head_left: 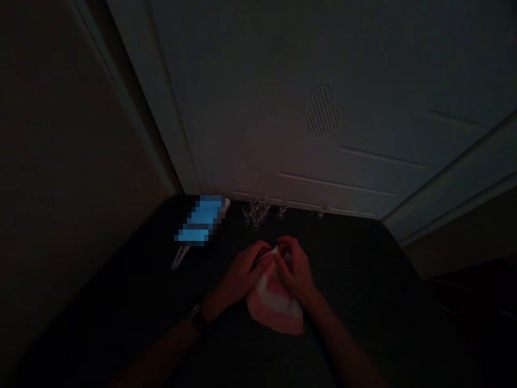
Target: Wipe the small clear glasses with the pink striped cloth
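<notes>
- Cloth [278, 318], pink and white, and it's right in the middle of the action: bunched at the top between both hands, its lower part fanning out toward the near edge of the dark table [343, 334].
- Left hand [244, 267], a watch [195, 311] on its wrist, has fingers and thumb closed on the cloth's gathered top.
- Right hand [297, 269] matches it from the other side, fingers curled, thumb pressed on the fabric; whether anything sits inside the folds, I can't tell in this gloom!
- Up by the far edge, a cluster of small clear glasses [256, 213], one more glass [282, 210] just beside, another [321, 212] nearer the far right corner.
- Over at the far left corner, a screen [201, 218] glows blue, blurred.
</notes>
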{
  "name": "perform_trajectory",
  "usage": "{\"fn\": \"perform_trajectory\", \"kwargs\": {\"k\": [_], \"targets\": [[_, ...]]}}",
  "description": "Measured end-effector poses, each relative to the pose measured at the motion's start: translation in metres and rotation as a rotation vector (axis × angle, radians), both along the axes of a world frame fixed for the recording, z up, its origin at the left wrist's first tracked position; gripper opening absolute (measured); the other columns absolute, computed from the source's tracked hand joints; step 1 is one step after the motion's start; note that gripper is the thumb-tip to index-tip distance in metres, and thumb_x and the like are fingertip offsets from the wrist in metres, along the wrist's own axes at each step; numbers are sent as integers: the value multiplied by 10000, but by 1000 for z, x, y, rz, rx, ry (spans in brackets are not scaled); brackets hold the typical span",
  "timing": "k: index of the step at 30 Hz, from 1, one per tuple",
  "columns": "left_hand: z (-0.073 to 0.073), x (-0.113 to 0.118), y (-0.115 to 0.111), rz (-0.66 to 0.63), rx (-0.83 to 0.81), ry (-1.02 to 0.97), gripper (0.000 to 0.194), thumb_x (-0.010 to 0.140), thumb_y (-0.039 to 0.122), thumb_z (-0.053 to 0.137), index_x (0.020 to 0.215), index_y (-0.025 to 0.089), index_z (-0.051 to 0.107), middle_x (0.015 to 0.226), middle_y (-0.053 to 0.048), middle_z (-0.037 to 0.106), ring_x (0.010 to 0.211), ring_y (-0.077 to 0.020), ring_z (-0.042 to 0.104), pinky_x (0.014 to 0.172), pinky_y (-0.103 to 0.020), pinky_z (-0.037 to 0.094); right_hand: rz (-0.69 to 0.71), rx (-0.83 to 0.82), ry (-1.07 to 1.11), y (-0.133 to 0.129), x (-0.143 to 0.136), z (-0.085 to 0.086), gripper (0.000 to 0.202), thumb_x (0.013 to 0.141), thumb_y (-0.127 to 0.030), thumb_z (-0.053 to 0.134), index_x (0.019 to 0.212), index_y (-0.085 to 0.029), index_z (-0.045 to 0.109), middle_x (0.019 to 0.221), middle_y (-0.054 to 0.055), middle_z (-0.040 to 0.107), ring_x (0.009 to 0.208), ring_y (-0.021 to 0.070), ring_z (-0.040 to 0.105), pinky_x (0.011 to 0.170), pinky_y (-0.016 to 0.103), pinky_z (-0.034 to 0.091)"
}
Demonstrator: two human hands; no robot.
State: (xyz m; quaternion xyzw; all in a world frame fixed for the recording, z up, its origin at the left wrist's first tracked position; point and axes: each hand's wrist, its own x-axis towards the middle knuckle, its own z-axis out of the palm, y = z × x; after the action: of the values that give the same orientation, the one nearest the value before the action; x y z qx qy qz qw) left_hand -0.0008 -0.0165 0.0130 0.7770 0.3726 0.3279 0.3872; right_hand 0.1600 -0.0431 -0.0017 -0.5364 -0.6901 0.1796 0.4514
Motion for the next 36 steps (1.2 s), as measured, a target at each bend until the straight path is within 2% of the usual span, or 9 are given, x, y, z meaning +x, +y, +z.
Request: {"fn": "perform_trajectory", "kwargs": {"k": [5,10,16,25,29,32,36], "targets": [[-2,-1,1,0,3,5,209,878,298,392,1025,207,510,982,-20,600,906,-161,561,797,-266,414,17,9,-15,1,1,-1,312,822,-288,496,1113,-193,439,904,44,548,836,181,519,778,326,412],[1,-2,1,-12,3,-7,208,854,243,408,1033,205,506,988,-26,600,919,-168,559,813,-275,417,23,3,0,1,1,-2,183,829,-296,488,982,-195,471,896,43,534,824,175,507,757,315,409],[3,-2,0,11,24,-7,217,852,265,427,1045,214,513,995,-21,603,917,-165,562,815,-272,418,53,28,-5,2,1,1,97,851,-272,453,894,-193,487,847,30,521,797,161,498,736,300,397],[0,-2,2,20,13,8,232,860,280,417,1066,217,503,1001,-26,602,904,-166,568,811,-279,426,78,33,-9,3,2,4,165,871,-248,409,990,-192,509,925,52,544,869,173,507,790,316,400],[0,-3,3,57,10,0,240,852,287,424,1062,212,514,963,-26,605,869,-166,571,773,-274,435,124,41,11,2,1,5,199,866,-248,420,1044,-202,496,988,61,539,923,181,509,824,333,409],[1,-5,5,107,-7,-17,314,841,290,444,1145,219,484,921,-21,601,815,-159,571,734,-268,439,169,82,28,2,0,7,224,861,-239,426,1076,-220,490,1066,64,520,1006,191,489,881,358,398],[2,-8,8,48,-27,-73,346,846,265,436,1189,232,478,1039,-28,597,896,-164,558,806,-279,423,192,90,29,0,0,11,239,859,-229,434,1086,-240,508,1135,62,482,1063,197,467,919,378,389]]}}
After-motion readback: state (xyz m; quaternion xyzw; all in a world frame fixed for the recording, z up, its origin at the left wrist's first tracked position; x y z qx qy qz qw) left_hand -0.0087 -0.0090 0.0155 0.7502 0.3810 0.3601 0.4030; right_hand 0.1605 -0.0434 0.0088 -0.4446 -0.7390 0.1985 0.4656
